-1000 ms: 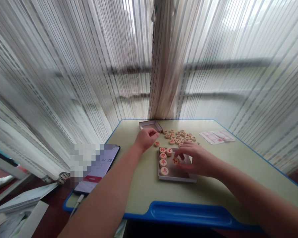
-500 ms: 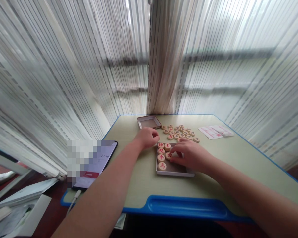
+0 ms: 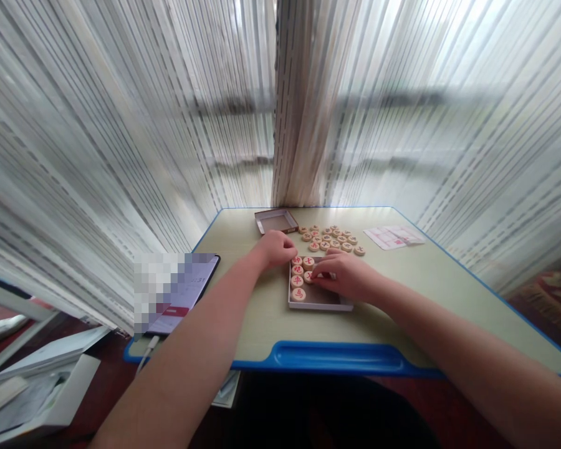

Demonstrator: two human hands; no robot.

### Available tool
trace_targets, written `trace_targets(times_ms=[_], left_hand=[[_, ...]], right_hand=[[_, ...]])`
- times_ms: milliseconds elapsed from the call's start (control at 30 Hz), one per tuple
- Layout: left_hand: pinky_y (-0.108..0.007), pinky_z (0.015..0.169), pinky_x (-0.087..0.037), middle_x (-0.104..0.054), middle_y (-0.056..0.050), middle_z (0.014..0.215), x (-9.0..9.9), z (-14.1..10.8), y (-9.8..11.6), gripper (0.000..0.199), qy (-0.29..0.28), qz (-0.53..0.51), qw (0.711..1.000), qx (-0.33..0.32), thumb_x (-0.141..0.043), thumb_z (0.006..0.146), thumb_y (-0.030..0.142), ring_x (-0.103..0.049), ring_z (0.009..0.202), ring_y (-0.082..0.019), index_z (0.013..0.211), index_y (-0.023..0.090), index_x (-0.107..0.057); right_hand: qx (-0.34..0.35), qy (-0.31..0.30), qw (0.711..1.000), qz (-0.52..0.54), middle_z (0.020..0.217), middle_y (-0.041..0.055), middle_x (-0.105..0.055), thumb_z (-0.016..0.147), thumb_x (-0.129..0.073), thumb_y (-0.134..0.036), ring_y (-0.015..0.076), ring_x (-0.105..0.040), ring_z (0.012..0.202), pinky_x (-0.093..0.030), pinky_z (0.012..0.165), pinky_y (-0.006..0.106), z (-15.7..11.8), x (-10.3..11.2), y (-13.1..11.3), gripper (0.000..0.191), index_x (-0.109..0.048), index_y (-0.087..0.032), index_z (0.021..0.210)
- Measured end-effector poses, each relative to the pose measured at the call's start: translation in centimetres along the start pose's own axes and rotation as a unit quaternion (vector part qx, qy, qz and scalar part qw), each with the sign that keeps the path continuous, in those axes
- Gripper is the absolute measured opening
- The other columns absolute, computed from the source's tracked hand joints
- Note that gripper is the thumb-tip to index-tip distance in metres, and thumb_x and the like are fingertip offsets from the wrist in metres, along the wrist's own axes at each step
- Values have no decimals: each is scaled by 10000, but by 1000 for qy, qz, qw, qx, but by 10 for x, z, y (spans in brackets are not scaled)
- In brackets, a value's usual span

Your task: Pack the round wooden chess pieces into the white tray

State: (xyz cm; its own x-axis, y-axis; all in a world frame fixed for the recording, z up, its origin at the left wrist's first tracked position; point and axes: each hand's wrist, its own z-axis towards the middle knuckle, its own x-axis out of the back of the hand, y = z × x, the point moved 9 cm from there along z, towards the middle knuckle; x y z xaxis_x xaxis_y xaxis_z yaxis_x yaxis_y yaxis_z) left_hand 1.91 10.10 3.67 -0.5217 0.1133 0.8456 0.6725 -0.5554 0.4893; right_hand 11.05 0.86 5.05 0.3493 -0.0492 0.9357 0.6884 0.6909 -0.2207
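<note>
On the pale table [image 3: 453,280], in the shallow open box [image 3: 328,297], resting the right hand [image 3: 348,274] low, with thumb and forefinger at the right side of a red-marked piece [image 3: 308,277]. Touching it there; cannot tell whether gripping it firmly or only pressing its edge. Moved the piece leftward since a second ago, from the bare middle of the box to a spot beside the left column of four pieces [image 3: 297,282]. Set now just on the near side of the second column's far piece [image 3: 308,263], much as half a second ago. Brought the left hand [image 3: 278,248] closer too, from beyond the box to its far left corner, with fingers curled inward. Cannot tell whether holding anything there, or truly touching the corner. Can no longer see the loose piece visible beside that corner a second ago. Still find the other loose pieces [image 3: 336,244] clustered beyond the box, between the second tray [image 3: 277,222] and the printed sheet [image 3: 393,238]. Read 31 at the end of the timer on the phone [image 3: 194,296], partly pixelated, instead of the earlier 29. See the table higher in view than before, with more red floor [image 3: 449,411] below its blue trough [image 3: 336,357].
</note>
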Motion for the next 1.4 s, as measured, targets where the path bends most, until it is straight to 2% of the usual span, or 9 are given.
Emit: trace_targets(times_ms=[333, 467, 667, 1000, 1267, 1400], left_hand=[[-230, 516, -317, -518, 7, 474, 0, 1, 0, 262, -1, -1, 1000, 0, -501, 626, 246, -435, 527, -99, 600, 95, -714], [-239, 525, -317, -529, 3, 484, 1, 0, 1, 258, 2, -9, 1000, -1, -508, 623, 248, -429, 529, -101, 606, 99, -719], [-243, 512, -298, -497, 8, 467, 0, -1, 2, 262, 0, -4, 1000, -2, -505, 621, 254, -408, 511, -94, 579, 88, -703], [-241, 501, -302, -491, 9, 462, 0, 0, -1, 247, 2, -17, 1000, -4, -501, 620, 250, -407, 506, -95, 539, 96, -676], [-237, 530, -353, -596, -16, 529, 4, -1, -2, 254, 8, -7, 1000, 23, -516, 629, 248, -504, 559, -122, 640, 93, -717], [-239, 584, -405, -663, -40, 632, 12, -1, -8, 267, 44, 7, 998, 40, -507, 663, 255, -566, 637, -145, 705, 114, -731]], right_hand=[[-5, 12, 1000, 17, 741, 46, -686, 785, -625, -279, 170, -547, 730, -410, 669, 267, 2, 0, 2, 141, -721, -201, 851], [-8, 8, 1000, 20, 773, 49, -692, 781, -616, -247, 167, -577, 745, -426, 706, 272, 2, 0, 4, 135, -720, -196, 850], [-21, 6, 999, 23, 770, 48, -698, 773, -616, -215, 166, -587, 727, -432, 686, 267, 3, -1, 7, 125, -725, -199, 832], [-14, 7, 1000, 23, 773, 49, -703, 776, -615, -222, 169, -589, 740, -433, 697, 271, 3, -2, 7, 121, -723, -196, 824], [-19, 10, 999, 29, 769, 46, -701, 776, -607, -225, 166, -585, 732, -433, 695, 267, 2, 0, 3, 120, -717, -195, 815], [-24, 59, 998, 31, 708, 39, -675, 780, -579, -227, 152, -568, 680, -430, 679, 259, -2, 16, 12, 137, -711, -192, 797]])
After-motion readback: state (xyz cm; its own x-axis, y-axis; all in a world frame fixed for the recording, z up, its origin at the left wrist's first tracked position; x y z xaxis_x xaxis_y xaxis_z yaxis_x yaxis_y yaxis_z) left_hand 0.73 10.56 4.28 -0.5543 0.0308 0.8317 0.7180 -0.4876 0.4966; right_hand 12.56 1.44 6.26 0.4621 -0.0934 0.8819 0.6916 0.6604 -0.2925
